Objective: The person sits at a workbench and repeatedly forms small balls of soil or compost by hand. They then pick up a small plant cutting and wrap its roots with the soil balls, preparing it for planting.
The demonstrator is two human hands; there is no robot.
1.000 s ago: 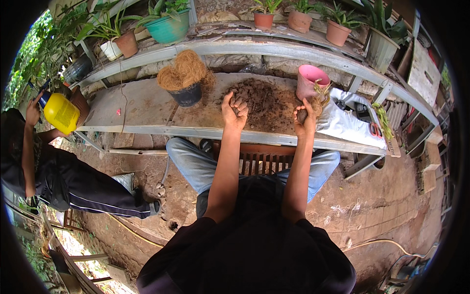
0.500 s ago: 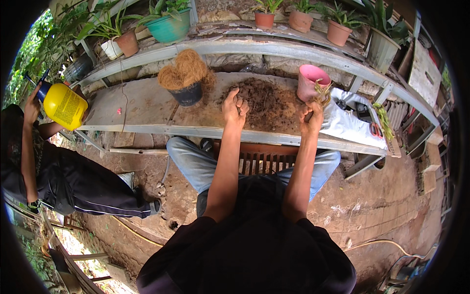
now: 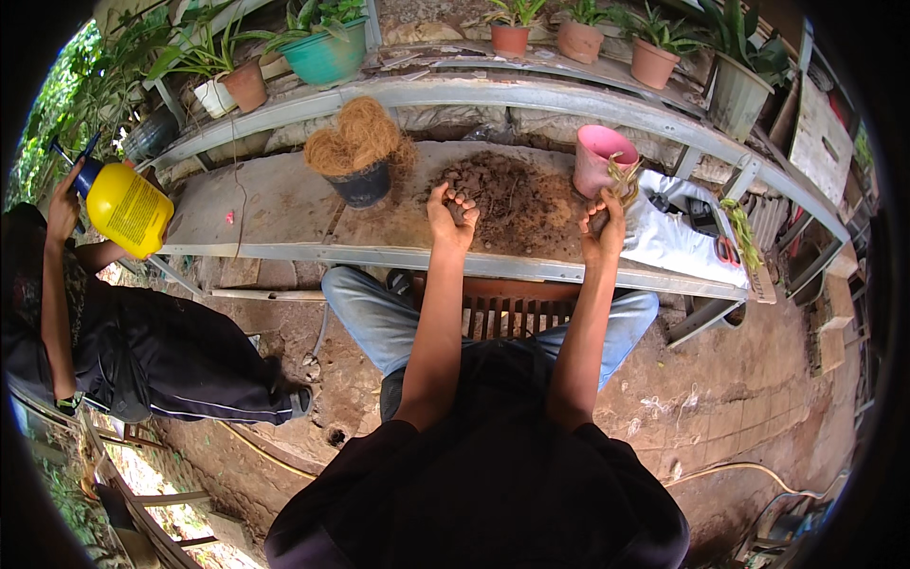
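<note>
My left hand (image 3: 453, 218) is raised over the bench's front edge beside a heap of dark soil (image 3: 498, 190). Its fingers curl loosely, a gap shows between them and the thumb, and nothing is visible in it. Across the heap, my right hand (image 3: 604, 228) hovers in front of a pink pot (image 3: 605, 156). Its fingers are half bent and apart from the thumb, with no held thing visible; the dark patch between them looks like soil behind. Dry plant strands (image 3: 624, 180) hang beside the pot, just beyond my right fingertips.
A black pot (image 3: 362, 185) topped with brown coir fibre (image 3: 358, 137) stands left of the soil. A white sack (image 3: 673, 237) with red-handled scissors (image 3: 726, 249) lies at right. Another person holds a yellow spray bottle (image 3: 128, 209). Potted plants line the shelf (image 3: 455, 92) behind.
The fingers of both my hands have loosened a little from a tighter curl, the hands staying nearly in place. The other person's spray bottle has shifted slightly right and down.
</note>
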